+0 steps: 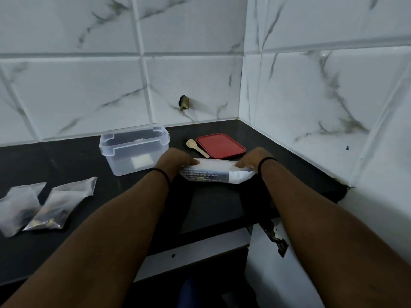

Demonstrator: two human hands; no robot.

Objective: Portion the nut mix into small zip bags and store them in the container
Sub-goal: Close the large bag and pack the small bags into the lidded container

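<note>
My left hand (pixel 175 161) and my right hand (pixel 253 160) each grip one end of a white container with printed text (pixel 214 172), held at the middle of the black counter (pixel 66 156). An open clear plastic container (pixel 134 147) stands just left of my left hand and looks empty. Two small zip bags with nut mix lie flat at the left: one (pixel 60 205) beside another (pixel 19 207). A red lid (pixel 220 145) and a small wooden spoon (pixel 196 147) lie behind the held container.
White marble-look tiled walls (pixel 311 96) close the corner at the back and right. The counter's front edge (pixel 200 243) runs below my forearms, with a cabinet hinge (pixel 275 238) under it at the right.
</note>
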